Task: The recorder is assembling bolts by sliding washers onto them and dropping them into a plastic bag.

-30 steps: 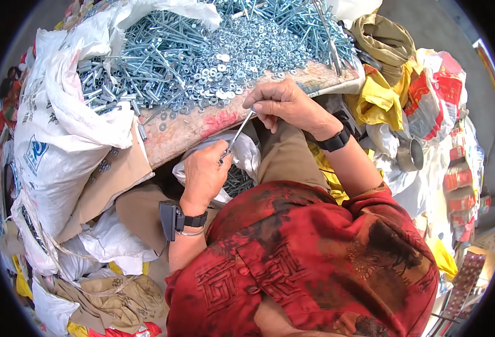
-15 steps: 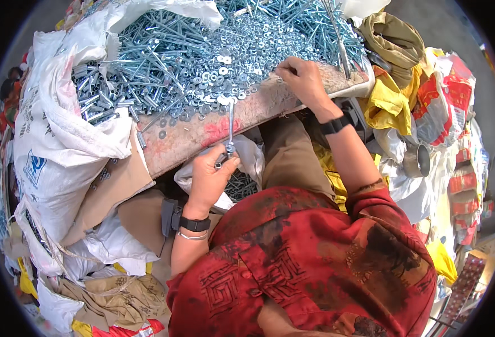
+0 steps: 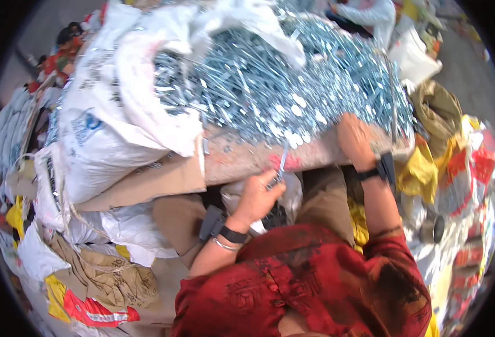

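My left hand (image 3: pixel 258 197) is closed around the lower end of a long thin metal bolt (image 3: pixel 283 158), whose shank points up toward the worktop. Small metal parts show between the fingers, too blurred to name. Up at the worktop's front edge, my right hand (image 3: pixel 355 137) has its fingers curled in beside a heap of washers and nuts (image 3: pixel 309 106); whatever they grip is hidden. Long bolts (image 3: pixel 242 73) lie piled behind and left of the washers. Motion smears the whole view.
A white woven sack (image 3: pixel 118 151) slumps at the left over a cardboard sheet (image 3: pixel 146 182). A thin upright metal rod (image 3: pixel 392 101) stands at the worktop's right end. Yellow cloth (image 3: pixel 418 171) and bags lie to the right. Under the worktop, a white bag (image 3: pixel 292 194) sits by my legs.
The view has swung, so the whole scene sits lower and further right, and is blurred. My left hand still holds the bolt; my right hand stays at the heap's edge, fingers more curled.
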{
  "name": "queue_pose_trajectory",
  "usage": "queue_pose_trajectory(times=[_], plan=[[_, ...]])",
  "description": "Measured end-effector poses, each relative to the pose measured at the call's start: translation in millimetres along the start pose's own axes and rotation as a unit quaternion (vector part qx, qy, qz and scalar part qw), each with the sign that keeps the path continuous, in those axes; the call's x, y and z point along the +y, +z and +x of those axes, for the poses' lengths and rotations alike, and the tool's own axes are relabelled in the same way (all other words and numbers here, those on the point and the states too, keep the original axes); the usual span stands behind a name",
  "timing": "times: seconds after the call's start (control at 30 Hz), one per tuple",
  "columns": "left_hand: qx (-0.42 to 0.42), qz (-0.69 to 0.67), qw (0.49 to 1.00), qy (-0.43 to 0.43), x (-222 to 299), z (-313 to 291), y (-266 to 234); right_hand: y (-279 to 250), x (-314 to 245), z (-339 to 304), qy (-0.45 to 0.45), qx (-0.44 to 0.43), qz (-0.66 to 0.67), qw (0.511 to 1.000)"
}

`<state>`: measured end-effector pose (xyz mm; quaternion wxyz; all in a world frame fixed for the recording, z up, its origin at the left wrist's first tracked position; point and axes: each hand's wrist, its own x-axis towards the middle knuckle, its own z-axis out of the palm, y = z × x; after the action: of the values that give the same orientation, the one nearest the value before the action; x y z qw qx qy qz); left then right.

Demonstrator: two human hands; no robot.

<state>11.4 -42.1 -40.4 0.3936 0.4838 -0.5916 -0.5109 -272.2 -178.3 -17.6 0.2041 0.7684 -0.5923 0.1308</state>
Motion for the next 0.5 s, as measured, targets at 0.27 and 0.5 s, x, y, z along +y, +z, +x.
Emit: queue_pose_trajectory(times=[0.27, 0.5], plan=[[0.009, 0.095, 0.988, 0.123, -6.8, -6.3, 4.4, -74.7, -76.5, -12.1, 0.096, -0.118, 0.673, 0.724], [-0.035, -0.011, 0.996, 0.087, 8.8, -14.7, 1.3, -88.1, -88.4, -20.6, 0.046, -0.054, 0.711, 0.699]])
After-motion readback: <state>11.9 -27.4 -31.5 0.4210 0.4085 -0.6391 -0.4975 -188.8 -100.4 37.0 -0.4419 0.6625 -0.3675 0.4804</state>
